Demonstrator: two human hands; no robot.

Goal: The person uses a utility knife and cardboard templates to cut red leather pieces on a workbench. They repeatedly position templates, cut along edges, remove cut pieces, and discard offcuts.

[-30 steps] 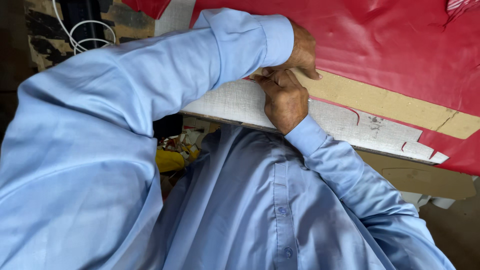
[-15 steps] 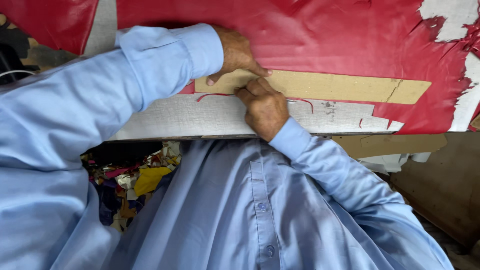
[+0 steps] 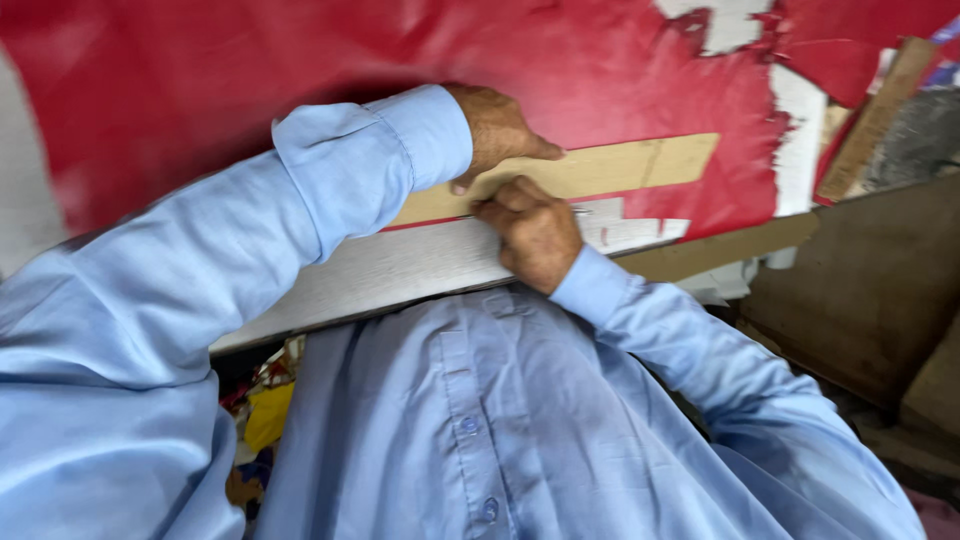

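Observation:
A long tan cardboard strip (image 3: 610, 168) lies across a red sheet (image 3: 300, 70) on the worktop. My left hand (image 3: 495, 130) presses down on the strip's left part, fingers curled and one finger pointing right. My right hand (image 3: 535, 232) is closed in a fist just below the strip's lower edge. A thin tool tip (image 3: 581, 210) seems to stick out of the fist to the right; the rest of the tool is hidden. Both arms are in light blue sleeves, and the hands nearly touch.
A pale grey board (image 3: 400, 270) forms the worktop's near edge under the red sheet. The sheet is torn at the upper right, showing white patches (image 3: 800, 110). Brown boards (image 3: 860, 280) stand at the right. Coloured scraps (image 3: 265, 415) lie below on the left.
The view has swung, so the strip and both hands now sit further right and higher. My left hand stays on the strip. My right fist stays at its lower edge.

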